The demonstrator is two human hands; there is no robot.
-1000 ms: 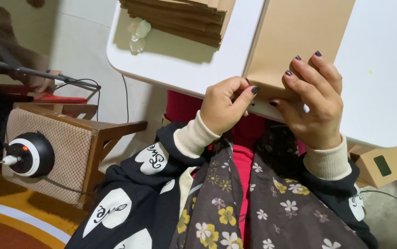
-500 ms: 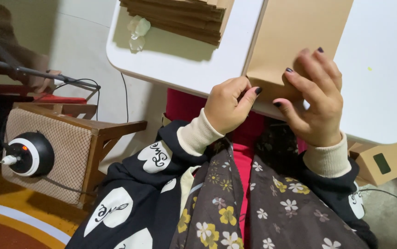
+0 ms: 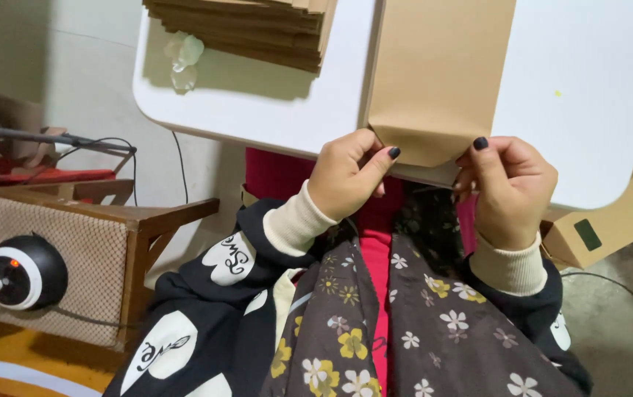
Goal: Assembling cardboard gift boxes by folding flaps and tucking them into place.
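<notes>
Pinching brown envelope [image 3: 434, 81] flap, both hands' grip

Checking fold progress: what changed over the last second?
The right hand slid off the top of the envelope to its near right corner, pinching the flap edge. The left hand kept its pinch at the left corner. Envelope, stack and table stayed put.

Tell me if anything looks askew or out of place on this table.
The brown envelope hangs over the white table's near edge, both hands pinching its flap. Crumpled clear plastic lies beside the envelope stack.
</notes>
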